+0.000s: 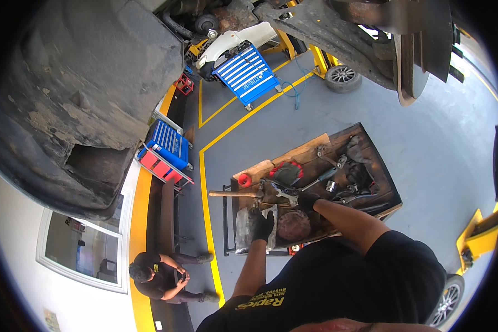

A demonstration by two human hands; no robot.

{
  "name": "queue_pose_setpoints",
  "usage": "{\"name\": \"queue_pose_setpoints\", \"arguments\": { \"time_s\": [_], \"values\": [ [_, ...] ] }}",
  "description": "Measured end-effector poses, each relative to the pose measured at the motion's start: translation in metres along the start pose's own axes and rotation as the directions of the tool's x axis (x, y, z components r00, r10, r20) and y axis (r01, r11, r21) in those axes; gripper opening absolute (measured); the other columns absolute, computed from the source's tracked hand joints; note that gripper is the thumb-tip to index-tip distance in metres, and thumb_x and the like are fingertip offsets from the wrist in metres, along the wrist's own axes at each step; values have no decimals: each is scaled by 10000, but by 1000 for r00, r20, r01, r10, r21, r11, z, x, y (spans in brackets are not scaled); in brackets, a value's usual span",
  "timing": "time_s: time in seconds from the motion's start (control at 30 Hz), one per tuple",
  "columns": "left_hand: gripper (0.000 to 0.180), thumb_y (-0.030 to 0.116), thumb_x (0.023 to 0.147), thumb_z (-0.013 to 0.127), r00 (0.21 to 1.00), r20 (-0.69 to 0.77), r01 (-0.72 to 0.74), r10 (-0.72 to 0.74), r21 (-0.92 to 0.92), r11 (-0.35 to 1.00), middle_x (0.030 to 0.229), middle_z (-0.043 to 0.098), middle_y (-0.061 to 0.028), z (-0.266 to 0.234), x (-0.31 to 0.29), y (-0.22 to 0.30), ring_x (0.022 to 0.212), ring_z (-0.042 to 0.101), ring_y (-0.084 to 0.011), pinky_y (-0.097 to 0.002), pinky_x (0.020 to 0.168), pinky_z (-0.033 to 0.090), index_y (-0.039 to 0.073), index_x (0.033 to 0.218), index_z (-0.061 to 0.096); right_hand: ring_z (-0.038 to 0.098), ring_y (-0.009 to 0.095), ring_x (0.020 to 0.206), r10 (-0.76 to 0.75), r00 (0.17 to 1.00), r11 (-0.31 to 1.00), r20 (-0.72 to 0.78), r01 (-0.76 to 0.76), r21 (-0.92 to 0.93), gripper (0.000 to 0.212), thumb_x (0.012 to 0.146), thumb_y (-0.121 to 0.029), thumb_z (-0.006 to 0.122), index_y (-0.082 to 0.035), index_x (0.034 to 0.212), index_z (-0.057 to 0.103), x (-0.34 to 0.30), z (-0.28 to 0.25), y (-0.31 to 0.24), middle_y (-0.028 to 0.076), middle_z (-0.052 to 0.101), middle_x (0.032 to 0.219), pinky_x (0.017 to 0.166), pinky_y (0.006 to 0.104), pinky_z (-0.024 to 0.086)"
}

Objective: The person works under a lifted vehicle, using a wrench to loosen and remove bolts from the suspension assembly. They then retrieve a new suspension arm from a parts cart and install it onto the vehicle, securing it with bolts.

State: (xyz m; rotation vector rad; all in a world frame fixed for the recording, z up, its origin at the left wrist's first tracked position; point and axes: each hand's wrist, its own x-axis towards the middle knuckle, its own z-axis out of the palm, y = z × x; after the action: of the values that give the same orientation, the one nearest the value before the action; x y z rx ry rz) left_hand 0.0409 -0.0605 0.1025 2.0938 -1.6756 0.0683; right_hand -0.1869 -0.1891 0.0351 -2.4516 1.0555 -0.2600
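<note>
My left hand (pixel 262 226), in a black glove, is over a crumpled clear plastic bag (pixel 242 230) at the near left of a work tray (pixel 379 160). Its thumb and fingers stand apart, with no held thing visible. My right hand (pixel 308 201), also gloved, reaches into the tray's middle beside an open-ended wrench (pixel 285 193); its fingers are too dark to make out. A hammer (pixel 235 193) with a wooden handle sticks out over the left edge. Between my hands lies a round, reddish-brown bundle (pixel 294 225). Further back are a teal-handled tool (pixel 326 174) and a chrome socket (pixel 331 186).
Red-and-black gloves (pixel 288 173) and a red ring-shaped piece (pixel 244 180) lie in the tray. A raised vehicle's wheel-arch liner (pixel 83 110) and brake disc (pixel 409 66) hang overhead. Blue tool cabinets (pixel 248 74) stand beyond. A person (pixel 155 276) sits at left.
</note>
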Motion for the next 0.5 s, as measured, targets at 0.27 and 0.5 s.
{"name": "queue_pose_setpoints", "arguments": {
  "time_s": [0.27, 0.5],
  "values": [
    [417, 289, 915, 714, 973, 55, -206, 226, -244, 948, 1295, 590, -232, 22, -62, 16, 1227, 578, -447, -520, 1040, 490, 58, 1242, 595, 491, 70, 657, -79, 759, 394, -647, 620, 679, 207, 1114, -133, 477, -57, 1300, 524, -10, -275, -37, -3, 571, 845, 629, 253, 468],
    [273, 304, 986, 597, 942, 169, -283, 291, -72, 956, 1192, 618, -216, 68, -121, 37, 1072, 610, -438, -566, 928, 506, 83, 1147, 617, 686, 223, 732, -221, 138, 958, -965, 219, -188, 196, 1049, -215, 651, -62, 1168, 683, -3, -438, -52, 81, 718, 844, 678, 357, 548]
  ]
}}
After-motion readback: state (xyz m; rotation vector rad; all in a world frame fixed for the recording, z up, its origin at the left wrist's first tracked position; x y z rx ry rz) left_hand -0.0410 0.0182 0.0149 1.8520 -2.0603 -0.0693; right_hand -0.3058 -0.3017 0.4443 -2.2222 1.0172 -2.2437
